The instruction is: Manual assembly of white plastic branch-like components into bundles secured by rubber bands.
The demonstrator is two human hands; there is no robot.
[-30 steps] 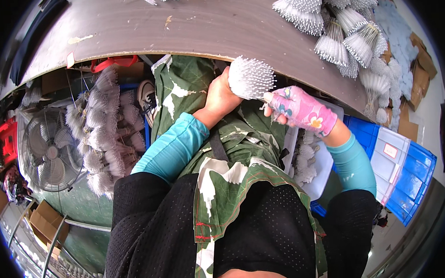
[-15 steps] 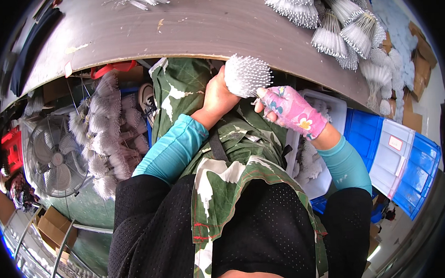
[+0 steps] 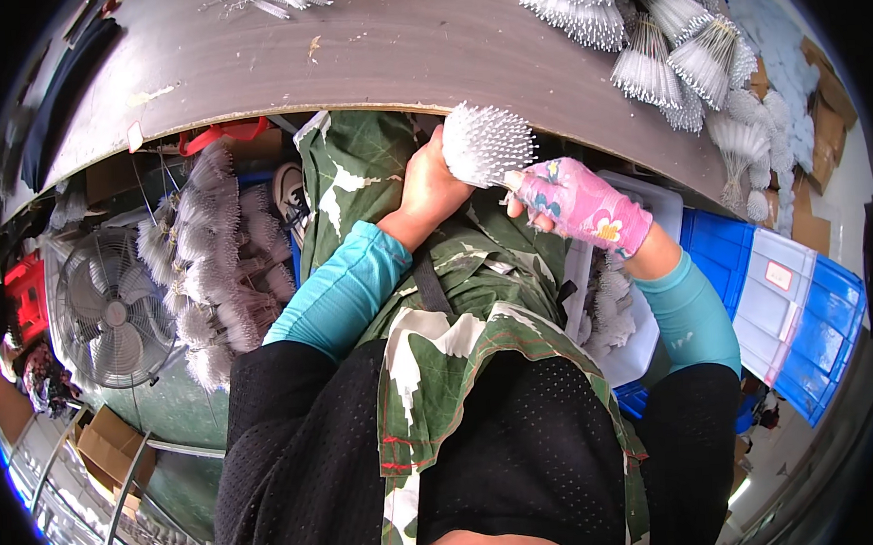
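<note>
Right hand [image 3: 582, 206] (gloved, grip unclear) has edged rightward; left hand [image 3: 431, 187] clasps a bristly white bundle [image 3: 489, 144].

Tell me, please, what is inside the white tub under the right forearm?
Fluffy white bundles lie inside the white tub. The right hand and teal sleeve cover part of it, so whatever is directly behind them, or underneath the bundles, cannot be seen.

Left hand [image 3: 435, 183] bare, gripping a bundle of thin white brushes [image 3: 489, 145]; right hand [image 3: 572, 204], in pink flowered glove [image 3: 609, 218], at the bundle's lower right edge; more bundles [image 3: 644, 76] on brown table [image 3: 379, 61], fan [image 3: 117, 314] at left.
</note>
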